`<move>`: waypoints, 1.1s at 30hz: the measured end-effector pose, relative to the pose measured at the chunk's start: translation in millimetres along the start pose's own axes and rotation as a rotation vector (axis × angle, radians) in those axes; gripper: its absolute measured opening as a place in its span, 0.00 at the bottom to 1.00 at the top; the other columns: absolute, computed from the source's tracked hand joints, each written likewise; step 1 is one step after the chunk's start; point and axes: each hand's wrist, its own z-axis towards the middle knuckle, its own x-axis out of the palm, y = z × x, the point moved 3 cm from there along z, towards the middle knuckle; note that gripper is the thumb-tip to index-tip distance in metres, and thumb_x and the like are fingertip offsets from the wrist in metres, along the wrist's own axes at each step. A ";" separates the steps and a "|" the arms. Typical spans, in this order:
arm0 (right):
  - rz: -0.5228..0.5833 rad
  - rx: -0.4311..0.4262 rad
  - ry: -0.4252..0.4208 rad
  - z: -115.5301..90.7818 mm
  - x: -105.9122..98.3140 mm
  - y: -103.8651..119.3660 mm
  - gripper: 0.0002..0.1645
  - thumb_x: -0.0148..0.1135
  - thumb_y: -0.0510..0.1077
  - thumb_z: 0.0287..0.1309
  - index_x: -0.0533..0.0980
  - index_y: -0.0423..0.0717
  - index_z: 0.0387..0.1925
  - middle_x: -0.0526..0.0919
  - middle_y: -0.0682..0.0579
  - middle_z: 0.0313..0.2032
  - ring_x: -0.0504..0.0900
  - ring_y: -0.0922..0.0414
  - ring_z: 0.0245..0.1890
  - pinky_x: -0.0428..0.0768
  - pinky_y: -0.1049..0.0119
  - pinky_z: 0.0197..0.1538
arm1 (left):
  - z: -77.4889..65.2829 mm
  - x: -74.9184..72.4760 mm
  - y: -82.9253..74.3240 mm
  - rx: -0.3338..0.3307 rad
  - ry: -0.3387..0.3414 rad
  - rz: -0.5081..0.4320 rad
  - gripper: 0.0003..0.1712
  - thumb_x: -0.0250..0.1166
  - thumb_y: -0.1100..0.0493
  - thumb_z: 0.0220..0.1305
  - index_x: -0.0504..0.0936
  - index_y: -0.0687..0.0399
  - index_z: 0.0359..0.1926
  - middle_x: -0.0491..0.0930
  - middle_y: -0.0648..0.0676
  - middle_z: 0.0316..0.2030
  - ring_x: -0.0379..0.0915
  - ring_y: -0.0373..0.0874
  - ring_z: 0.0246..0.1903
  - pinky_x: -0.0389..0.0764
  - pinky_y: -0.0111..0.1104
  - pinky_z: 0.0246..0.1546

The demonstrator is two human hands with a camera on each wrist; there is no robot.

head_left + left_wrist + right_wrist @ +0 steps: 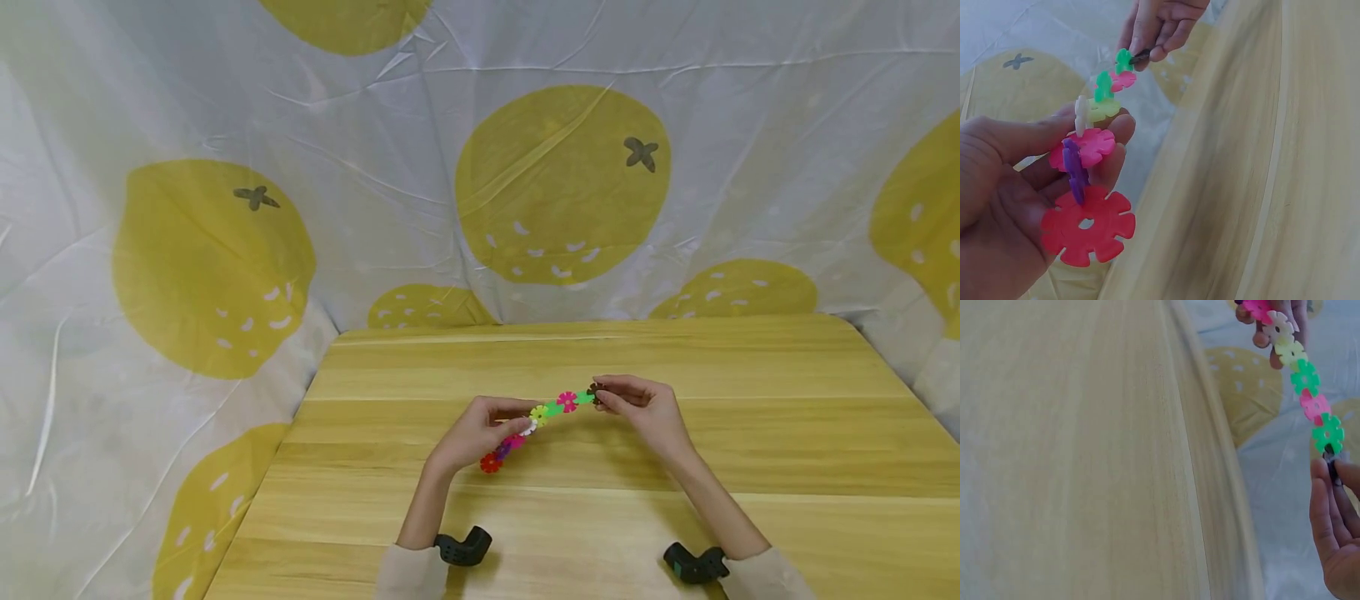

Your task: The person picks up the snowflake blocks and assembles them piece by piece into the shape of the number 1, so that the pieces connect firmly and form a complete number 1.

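A chain of interlocking plastic snowflake discs [567,402] is stretched between both hands above the table. Its near end is a red disc [1088,228], followed by a purple disc [1075,169], a pink one, a white disc [1279,328] and a yellow one. Green and pink discs alternate toward the far end, where a dark brown disc [1332,467] sits. My left hand [472,433] pinches the chain around the white disc, with the red end hanging past the thumb. Thumb and fingers of my right hand [654,412] pinch the dark brown disc, partly hiding it.
Beneath the hands lies a wood-grain table [360,500] with rounded far corners. A pale cloth [390,192] printed with big yellow lemons hangs behind it and along its sides. Black wrist-worn devices, left [465,547] and right [696,564], sit at the sleeve cuffs.
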 end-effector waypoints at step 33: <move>-0.382 -0.082 0.078 -13.1 58.0 2.6 0.44 0.71 0.45 0.65 0.63 0.44 0.78 0.79 0.45 0.65 0.82 0.45 0.60 0.81 0.49 0.62 | 18.7 37.7 -0.3 0.029 -0.159 -0.075 0.28 0.62 0.62 0.75 0.73 0.53 0.73 0.77 0.58 0.68 0.83 0.53 0.52 0.84 0.27 0.42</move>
